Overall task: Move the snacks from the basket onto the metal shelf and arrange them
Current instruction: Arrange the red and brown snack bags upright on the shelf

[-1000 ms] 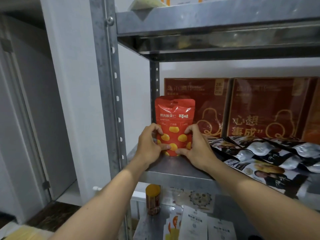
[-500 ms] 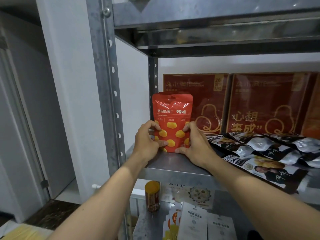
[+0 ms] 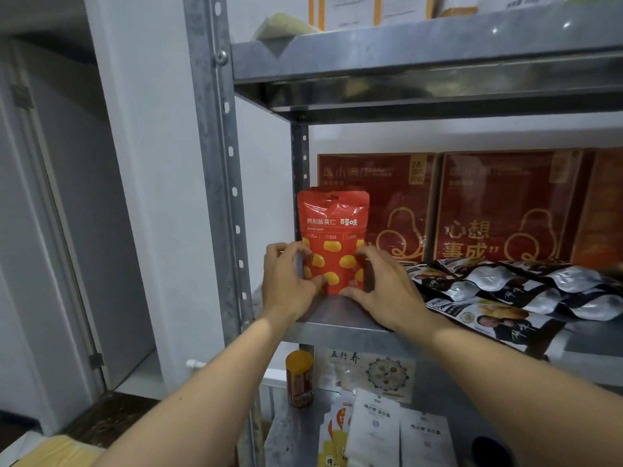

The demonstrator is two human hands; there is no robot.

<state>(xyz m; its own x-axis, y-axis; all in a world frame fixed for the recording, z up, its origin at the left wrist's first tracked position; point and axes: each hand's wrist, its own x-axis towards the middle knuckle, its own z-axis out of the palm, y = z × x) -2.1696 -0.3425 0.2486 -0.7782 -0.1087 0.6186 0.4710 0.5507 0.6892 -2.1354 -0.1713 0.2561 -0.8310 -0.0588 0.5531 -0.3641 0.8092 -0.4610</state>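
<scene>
A red snack pouch [image 3: 332, 227] printed with yellow chestnuts stands upright at the left end of the middle metal shelf [image 3: 337, 318]. My left hand [image 3: 286, 281] grips its lower left edge, fingers curled round the side. My right hand [image 3: 384, 288] holds its lower right edge, thumb at the pouch's base. The basket is out of view.
Dark red gift boxes [image 3: 505, 203] stand along the back of the shelf. Black and silver snack bags [image 3: 519, 291] lie in overlapping rows to the right. A steel upright [image 3: 219, 197] rises on the left. Below stand an orange-lidded can [image 3: 299, 377] and white packets [image 3: 374, 429].
Both hands stay on the pouch, which still stands in the same spot. My view has tilted up a little, showing more of the top shelf.
</scene>
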